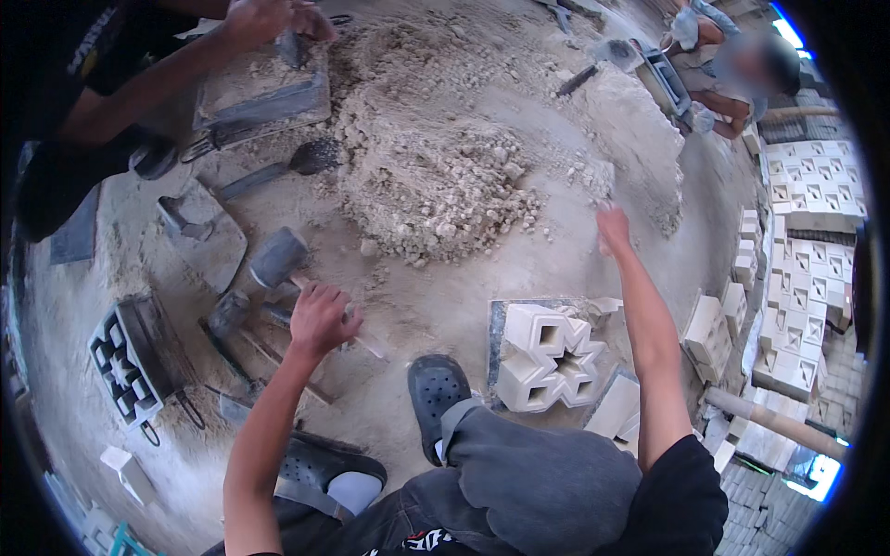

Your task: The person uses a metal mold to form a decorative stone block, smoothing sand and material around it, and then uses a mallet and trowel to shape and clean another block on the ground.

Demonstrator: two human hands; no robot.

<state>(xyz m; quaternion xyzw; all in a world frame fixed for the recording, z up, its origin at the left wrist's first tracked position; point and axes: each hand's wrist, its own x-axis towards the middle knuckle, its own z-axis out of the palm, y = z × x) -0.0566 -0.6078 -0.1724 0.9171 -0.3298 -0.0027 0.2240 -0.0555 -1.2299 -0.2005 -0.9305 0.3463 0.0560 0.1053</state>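
My left hand [322, 320] is closed round the wooden handle [373, 348] of a mallet with a dark, thick head [278, 258]. Out to the right, my right hand [612, 230] has its fingers curled at the edge of the loose, pale material. A light flat patch shows just beyond those fingers; whether it is a tool in them I cannot make out. Between my arms, a pale moulded block [549, 358] with a star-shaped opening and square holes rests on a dark board [498, 345]. A big heap of crumbly, sandy mix [436, 176] lies ahead.
A metal mould [125, 371] stands at left, near a second mallet [229, 313] and a shovel blade [202, 232]. A trowel [315, 156] touches the heap. One co-worker's arm [167, 74] reaches in at upper left; another person [732, 83] works at upper right. Finished blocks [807, 296] line the right.
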